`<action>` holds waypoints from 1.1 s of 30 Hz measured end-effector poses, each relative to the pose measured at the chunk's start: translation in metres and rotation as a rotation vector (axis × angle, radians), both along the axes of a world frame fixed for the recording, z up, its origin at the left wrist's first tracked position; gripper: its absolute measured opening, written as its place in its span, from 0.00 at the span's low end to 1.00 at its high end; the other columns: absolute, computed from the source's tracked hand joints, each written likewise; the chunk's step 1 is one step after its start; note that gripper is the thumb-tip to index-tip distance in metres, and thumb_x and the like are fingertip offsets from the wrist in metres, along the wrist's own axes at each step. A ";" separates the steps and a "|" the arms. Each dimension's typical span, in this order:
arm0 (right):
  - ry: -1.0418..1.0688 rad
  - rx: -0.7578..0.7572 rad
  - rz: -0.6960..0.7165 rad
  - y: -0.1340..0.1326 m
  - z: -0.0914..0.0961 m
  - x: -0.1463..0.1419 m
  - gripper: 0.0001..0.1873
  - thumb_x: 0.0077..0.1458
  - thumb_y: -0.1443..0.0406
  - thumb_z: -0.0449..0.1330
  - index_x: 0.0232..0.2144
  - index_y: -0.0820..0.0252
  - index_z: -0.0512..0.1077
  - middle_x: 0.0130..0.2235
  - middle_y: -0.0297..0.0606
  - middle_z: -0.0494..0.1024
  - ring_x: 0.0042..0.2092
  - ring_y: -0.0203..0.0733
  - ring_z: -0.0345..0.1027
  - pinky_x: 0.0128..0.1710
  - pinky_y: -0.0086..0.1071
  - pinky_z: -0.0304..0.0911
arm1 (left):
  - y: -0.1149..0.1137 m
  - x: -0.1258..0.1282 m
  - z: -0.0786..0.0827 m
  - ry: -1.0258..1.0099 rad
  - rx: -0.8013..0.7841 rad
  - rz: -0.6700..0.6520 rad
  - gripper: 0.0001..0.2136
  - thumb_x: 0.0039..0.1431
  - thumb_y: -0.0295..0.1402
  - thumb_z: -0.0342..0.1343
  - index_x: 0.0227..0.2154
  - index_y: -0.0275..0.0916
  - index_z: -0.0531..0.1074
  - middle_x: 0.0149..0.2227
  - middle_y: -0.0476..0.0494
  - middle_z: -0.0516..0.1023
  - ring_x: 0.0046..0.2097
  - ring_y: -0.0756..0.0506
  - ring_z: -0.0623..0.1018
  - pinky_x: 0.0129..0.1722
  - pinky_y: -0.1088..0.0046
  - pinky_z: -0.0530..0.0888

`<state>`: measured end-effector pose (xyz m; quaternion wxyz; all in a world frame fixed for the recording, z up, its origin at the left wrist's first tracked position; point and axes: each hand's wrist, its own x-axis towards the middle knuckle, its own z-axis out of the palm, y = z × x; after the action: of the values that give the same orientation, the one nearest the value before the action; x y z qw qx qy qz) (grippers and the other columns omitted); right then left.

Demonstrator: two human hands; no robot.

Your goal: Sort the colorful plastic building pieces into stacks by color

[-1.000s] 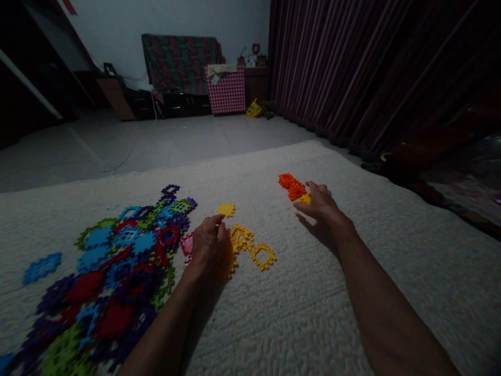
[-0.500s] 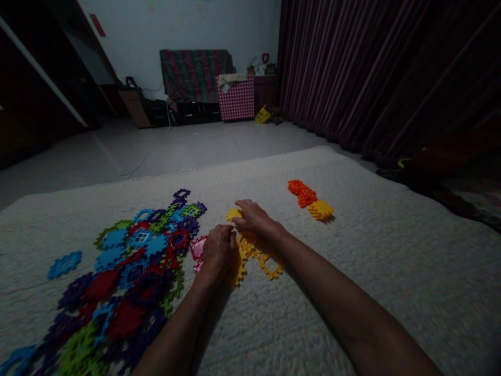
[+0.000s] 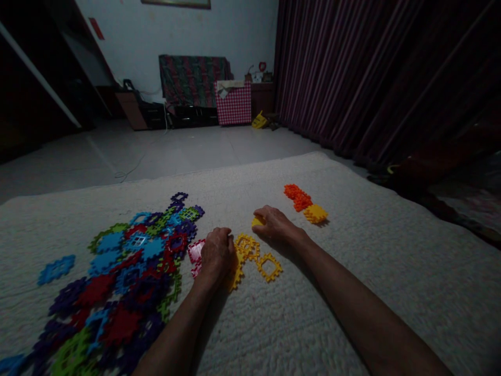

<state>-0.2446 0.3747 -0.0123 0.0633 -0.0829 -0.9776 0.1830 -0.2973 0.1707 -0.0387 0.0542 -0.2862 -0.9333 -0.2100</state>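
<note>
My right hand point(image 3: 277, 225) pinches a yellow notched plastic building tile point(image 3: 257, 221) between thumb and fingers, above the pale quilted cover. My left hand point(image 3: 217, 251) is loosely curved, with a small gap between fingertips and thumb and nothing visible in it. Under and beside it lie a solid yellow tile point(image 3: 236, 272), partly hidden, and pink tiles point(image 3: 196, 251). Between my hands are open-framed yellow tiles point(image 3: 247, 246), with a single yellow square frame point(image 3: 269, 267) nearer me. Beyond my right hand, a yellow stack point(image 3: 315, 213) touches a row of orange tiles point(image 3: 298, 197).
A large heap of blue, red, purple and green tiles point(image 3: 129, 277) spreads to the left. One blue tile point(image 3: 57, 269) lies apart from it. The quilted cover point(image 3: 376, 271) ends at the tiled floor point(image 3: 188, 149). Dark curtains point(image 3: 352, 78) hang at right.
My right hand has moved right, away from my left hand, carrying the yellow tile. More of the yellow frames shows now. My left hand stays near its place, its fingers slightly straighter.
</note>
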 end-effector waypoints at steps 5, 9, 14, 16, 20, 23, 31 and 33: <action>0.052 -0.038 0.059 0.007 0.001 0.037 0.16 0.51 0.65 0.62 0.44 0.59 0.73 0.45 0.44 0.74 0.47 0.46 0.66 0.48 0.37 0.62 | 0.000 0.002 0.000 0.007 0.010 0.004 0.12 0.64 0.29 0.49 0.44 0.38 0.75 0.42 0.40 0.78 0.46 0.43 0.77 0.46 0.69 0.71; 0.134 -0.036 0.079 0.006 -0.015 0.038 0.18 0.50 0.68 0.60 0.46 0.60 0.73 0.45 0.45 0.73 0.49 0.48 0.65 0.53 0.41 0.62 | 0.000 0.001 -0.004 0.028 0.010 -0.002 0.11 0.64 0.30 0.49 0.44 0.39 0.75 0.42 0.40 0.78 0.46 0.43 0.77 0.46 0.69 0.70; 0.395 -0.239 0.019 0.003 -0.034 0.033 0.30 0.48 0.68 0.61 0.56 0.58 0.68 0.51 0.46 0.71 0.52 0.47 0.66 0.55 0.43 0.64 | 0.000 0.000 -0.006 0.040 0.012 -0.007 0.11 0.64 0.30 0.49 0.43 0.39 0.75 0.41 0.40 0.78 0.44 0.43 0.77 0.46 0.69 0.70; 0.446 -0.339 0.023 0.001 -0.035 0.034 0.32 0.48 0.69 0.60 0.58 0.55 0.65 0.52 0.44 0.70 0.51 0.45 0.68 0.51 0.41 0.68 | 0.000 0.000 -0.006 0.048 0.011 -0.008 0.11 0.64 0.30 0.49 0.43 0.39 0.75 0.41 0.41 0.78 0.44 0.43 0.77 0.45 0.69 0.71; 0.474 -0.426 0.071 -0.002 -0.033 0.035 0.31 0.49 0.69 0.60 0.57 0.53 0.66 0.50 0.42 0.67 0.46 0.40 0.68 0.46 0.36 0.71 | 0.000 0.001 -0.003 0.032 0.010 -0.006 0.11 0.64 0.30 0.49 0.43 0.39 0.75 0.42 0.41 0.78 0.45 0.43 0.76 0.46 0.69 0.71; 0.499 -0.403 0.108 -0.001 -0.032 0.035 0.26 0.47 0.70 0.60 0.51 0.54 0.69 0.48 0.41 0.66 0.45 0.40 0.68 0.44 0.36 0.71 | 0.000 0.002 -0.002 0.021 0.013 -0.008 0.11 0.63 0.29 0.50 0.44 0.38 0.75 0.42 0.40 0.78 0.46 0.43 0.77 0.47 0.69 0.71; 0.452 -0.403 0.075 0.008 -0.033 0.040 0.19 0.45 0.69 0.61 0.41 0.56 0.66 0.47 0.41 0.67 0.44 0.42 0.67 0.41 0.36 0.71 | 0.000 0.000 -0.007 0.047 0.025 -0.011 0.11 0.63 0.30 0.49 0.43 0.39 0.76 0.42 0.40 0.78 0.46 0.42 0.77 0.47 0.68 0.71; 0.479 -0.362 0.077 0.012 -0.031 0.039 0.20 0.42 0.70 0.61 0.41 0.56 0.66 0.45 0.41 0.67 0.46 0.44 0.67 0.42 0.38 0.70 | 0.000 0.000 -0.008 0.052 0.033 -0.010 0.11 0.63 0.30 0.49 0.42 0.39 0.76 0.42 0.41 0.78 0.45 0.43 0.77 0.46 0.68 0.71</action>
<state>-0.2053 0.3863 -0.0435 0.2692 -0.0102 -0.8888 0.3709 -0.2972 0.1709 -0.0467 0.0820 -0.2955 -0.9265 -0.2180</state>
